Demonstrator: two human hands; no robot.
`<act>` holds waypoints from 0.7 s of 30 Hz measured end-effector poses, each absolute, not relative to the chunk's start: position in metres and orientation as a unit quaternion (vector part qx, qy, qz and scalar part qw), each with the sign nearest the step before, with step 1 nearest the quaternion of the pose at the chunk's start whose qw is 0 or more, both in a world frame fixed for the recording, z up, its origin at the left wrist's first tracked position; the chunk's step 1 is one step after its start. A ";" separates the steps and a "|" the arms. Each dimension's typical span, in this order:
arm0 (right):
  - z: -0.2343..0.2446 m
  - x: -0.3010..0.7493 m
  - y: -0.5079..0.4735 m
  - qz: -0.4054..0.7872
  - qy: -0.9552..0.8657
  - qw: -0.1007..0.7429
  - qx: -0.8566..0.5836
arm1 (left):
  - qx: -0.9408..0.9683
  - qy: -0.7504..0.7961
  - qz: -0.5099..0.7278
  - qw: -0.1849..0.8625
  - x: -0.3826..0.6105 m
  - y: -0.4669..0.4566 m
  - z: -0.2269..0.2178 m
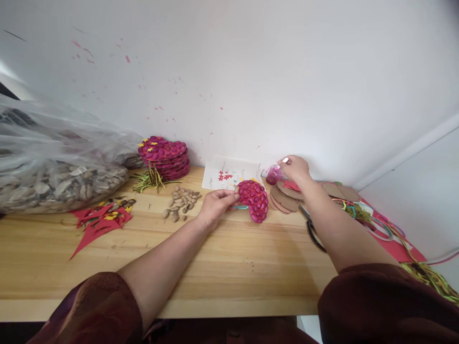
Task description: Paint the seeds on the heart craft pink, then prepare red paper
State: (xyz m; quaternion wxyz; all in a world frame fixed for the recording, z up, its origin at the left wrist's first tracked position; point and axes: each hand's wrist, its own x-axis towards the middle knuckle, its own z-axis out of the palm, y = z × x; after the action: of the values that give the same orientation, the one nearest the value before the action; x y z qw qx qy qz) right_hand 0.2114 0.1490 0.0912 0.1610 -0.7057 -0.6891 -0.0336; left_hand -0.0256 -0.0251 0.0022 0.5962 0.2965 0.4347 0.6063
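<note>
Entry, sheet of paper [211, 177]: laid on the tabletop [222, 270] near the wall [304, 81]; small red stars [225, 176] set on it. All places below are given from this sheet.

Pink bumpy piece [255, 199]: held just in front of the sheet's right part. Its left edge is pinched between the fingers of the left hand [215, 208]; a teal cord [240, 207] is seen beside them.

Small white object [286, 160]: pinched in the fingers of the right hand [297, 168], to the right of the sheet; its kind cannot be told. A pink-purple container [273, 176] is placed just beneath, partly covered.

To the left: pink stack [165, 160], topped with yellow stars [149, 149]; green stems [150, 179] laid before it; loose shells [183, 197], nearer; red scraps [102, 222], farther off; clear bag [53, 179] filled with shells, farthest.

To the right: cardboard pieces [287, 197], overlapped; scissors [312, 231], nearer and partly hidden by the forearm; coloured cords [384, 228], well apart.
</note>
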 end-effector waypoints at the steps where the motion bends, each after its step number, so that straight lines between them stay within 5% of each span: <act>1: 0.091 0.212 0.148 -0.036 -0.693 0.165 -0.701 | 0.296 0.436 0.607 0.595 -0.026 -0.025 0.002; 21: 0.081 0.226 0.146 0.050 -0.687 0.304 -0.658 | 0.317 0.436 0.609 0.581 -0.025 -0.025 0.002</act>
State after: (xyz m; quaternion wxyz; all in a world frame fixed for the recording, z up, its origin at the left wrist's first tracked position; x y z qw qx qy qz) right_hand 0.2256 0.1464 0.0806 0.3040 -0.6584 -0.6867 0.0497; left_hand -0.0249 -0.0247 0.0024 0.5814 0.3168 0.4361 0.6094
